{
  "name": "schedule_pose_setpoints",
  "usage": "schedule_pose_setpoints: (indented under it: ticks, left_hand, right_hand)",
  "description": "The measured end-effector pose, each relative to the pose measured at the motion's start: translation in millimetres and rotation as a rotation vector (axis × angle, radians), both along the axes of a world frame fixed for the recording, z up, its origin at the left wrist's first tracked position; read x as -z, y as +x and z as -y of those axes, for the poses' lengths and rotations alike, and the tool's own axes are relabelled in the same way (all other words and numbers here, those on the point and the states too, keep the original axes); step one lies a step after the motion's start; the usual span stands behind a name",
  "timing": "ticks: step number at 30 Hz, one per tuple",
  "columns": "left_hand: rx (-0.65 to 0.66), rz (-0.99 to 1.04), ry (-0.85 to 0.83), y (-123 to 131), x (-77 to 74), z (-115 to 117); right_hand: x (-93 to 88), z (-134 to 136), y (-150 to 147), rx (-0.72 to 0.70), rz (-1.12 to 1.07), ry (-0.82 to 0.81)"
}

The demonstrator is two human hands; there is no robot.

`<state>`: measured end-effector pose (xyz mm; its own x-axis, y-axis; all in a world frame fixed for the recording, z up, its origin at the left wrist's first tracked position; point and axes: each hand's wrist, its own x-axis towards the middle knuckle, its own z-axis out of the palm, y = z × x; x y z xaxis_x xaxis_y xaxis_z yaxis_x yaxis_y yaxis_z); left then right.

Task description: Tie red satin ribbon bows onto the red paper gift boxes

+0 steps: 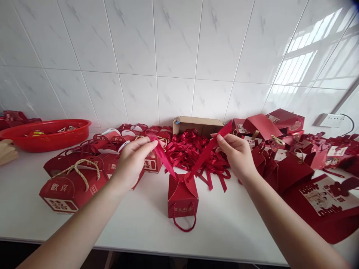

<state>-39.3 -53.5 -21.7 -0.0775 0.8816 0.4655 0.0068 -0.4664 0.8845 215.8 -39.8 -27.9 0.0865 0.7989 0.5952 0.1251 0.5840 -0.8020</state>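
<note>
A small red gift box [183, 198] stands upright on the table in front of me, its twisted cord handle [184, 228] hanging down the near side. From its top a red ribbon [202, 161] runs up in two ends, spread in a V. My left hand [138, 157] pinches the left end between thumb and fingers, above and left of the box. Up on the other side, my right hand [235, 149] grips the right end, with its tip sticking out past the fingers. How the ribbon passes through the box top is hard to make out.
Behind the box lies a heap of red ribbons [193, 149], spilling from a cardboard box [196, 121]. Red boxes with rope handles [74, 186] crowd the left; red gift bags [322, 201] fill the right. A red plastic basin [53, 136] and another person's hand [8, 152] are far left.
</note>
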Motion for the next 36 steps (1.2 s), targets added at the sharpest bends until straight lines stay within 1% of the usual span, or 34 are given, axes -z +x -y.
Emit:
schedule_pose_setpoints:
  ticks: [3,8,12,18,21,24,31,36]
  left_hand:
    - [0.025,-0.038,0.025,3.9,-8.6,-2.5]
    - [0.043,-0.005,0.057,10.5,-17.4,-6.9]
    - [0.049,0.006,0.098,14.3,-25.4,-8.7]
    - [0.06,-0.063,0.122,20.8,-37.1,-8.1]
    - [0.04,-0.08,0.127,23.0,-38.4,-10.3]
    - [0.034,-0.026,0.15,23.0,-38.1,-13.9]
    - [0.107,0.015,0.145,25.8,-38.1,-15.4]
    - [0.188,0.053,0.204,30.8,-35.6,-17.1]
  right_hand:
    - [-9.7,-3.8,-7.5,-0.06,0.038,0.021]
    - [-22.2,-6.5,-19.0,-0.183,0.014,0.04]
    - [-27.6,-8.7,-22.6,-0.187,0.034,0.036]
    - [-30.9,-9.5,-26.2,-0.219,0.034,0.04]
    - [-30.2,-9.4,-26.9,-0.238,0.025,0.041]
    - [-29.9,-9.6,-26.5,-0.232,0.025,0.034]
    - [-32.8,-8.4,-28.6,-0.253,0.031,0.035]
    - [-31.7,-7.9,-30.2,-0.228,0.061,0.018]
